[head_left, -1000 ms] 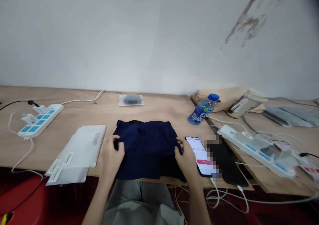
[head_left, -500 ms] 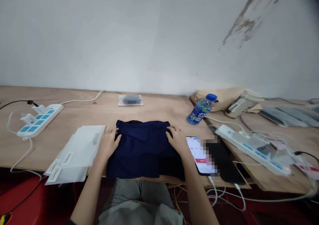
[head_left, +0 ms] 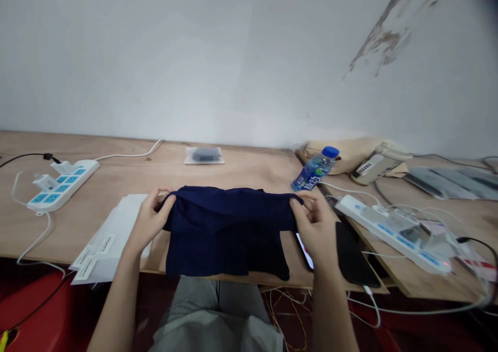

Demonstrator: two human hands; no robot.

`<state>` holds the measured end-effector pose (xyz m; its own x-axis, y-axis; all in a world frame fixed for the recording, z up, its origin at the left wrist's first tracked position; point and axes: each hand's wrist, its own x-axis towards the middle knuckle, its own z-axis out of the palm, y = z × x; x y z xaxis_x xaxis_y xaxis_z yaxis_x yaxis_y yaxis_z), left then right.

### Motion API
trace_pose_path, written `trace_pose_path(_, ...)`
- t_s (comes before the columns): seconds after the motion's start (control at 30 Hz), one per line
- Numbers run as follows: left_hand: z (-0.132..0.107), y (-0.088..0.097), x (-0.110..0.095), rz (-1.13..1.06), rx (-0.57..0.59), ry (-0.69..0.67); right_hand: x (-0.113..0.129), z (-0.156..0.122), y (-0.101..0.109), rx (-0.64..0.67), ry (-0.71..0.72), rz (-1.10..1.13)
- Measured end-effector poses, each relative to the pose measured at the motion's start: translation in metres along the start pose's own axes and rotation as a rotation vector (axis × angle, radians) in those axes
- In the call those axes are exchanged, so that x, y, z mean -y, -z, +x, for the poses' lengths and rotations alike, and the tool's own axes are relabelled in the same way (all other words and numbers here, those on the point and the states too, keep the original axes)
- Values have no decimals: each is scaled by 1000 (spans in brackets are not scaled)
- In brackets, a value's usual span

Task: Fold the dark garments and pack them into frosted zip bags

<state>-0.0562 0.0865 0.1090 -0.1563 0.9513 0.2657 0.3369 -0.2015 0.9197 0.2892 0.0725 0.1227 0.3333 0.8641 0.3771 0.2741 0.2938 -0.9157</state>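
Note:
A dark navy cloth [head_left: 223,227] lies at the near edge of the wooden table [head_left: 241,173], its top edge pulled wide. My left hand [head_left: 150,219] pinches the cloth's upper left corner. My right hand [head_left: 317,225] pinches the upper right corner, covering most of a lit phone [head_left: 304,252]. The cloth's lower part hangs over the table's front edge above my lap.
Clear plastic bags [head_left: 107,238] lie left of the cloth. A white power strip [head_left: 58,183] sits far left. A small bagged item [head_left: 204,156] is at the back. To the right are a blue-capped bottle [head_left: 315,174], a black phone [head_left: 352,258] and another power strip [head_left: 392,230] with cables.
My hands went from pressing flat on the cloth to gripping its two upper corners and pulling them apart and up. The right hand now covers the lit phone.

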Motion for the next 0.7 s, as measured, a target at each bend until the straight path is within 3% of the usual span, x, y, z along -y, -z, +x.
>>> trace_pose_path(0.17, 8, 23, -46, -203, 7, 91, 45, 8, 16, -140, -47, 142)
trace_pose_path(0.27, 26, 23, -52, -203, 85, 130, 38, 27, 18, -70, -123, 173)
trace_pose_path(0.4, 58, -2, -11, -61, 168, 100, -19, 57, 3, 110, -238, 74)
trace_pose_path(0.5, 73, -26, 32, 208, 110, -30, -69, 71, -17, 143, -164, -132)
trace_pose_path(0.6, 69, -44, 57, 302, 46, -94, -100, 70, -31, 93, -128, -213)
trace_pose_path(0.7, 48, -57, 68, 440, 83, -228, -105, 47, -38, 94, 1, -315)
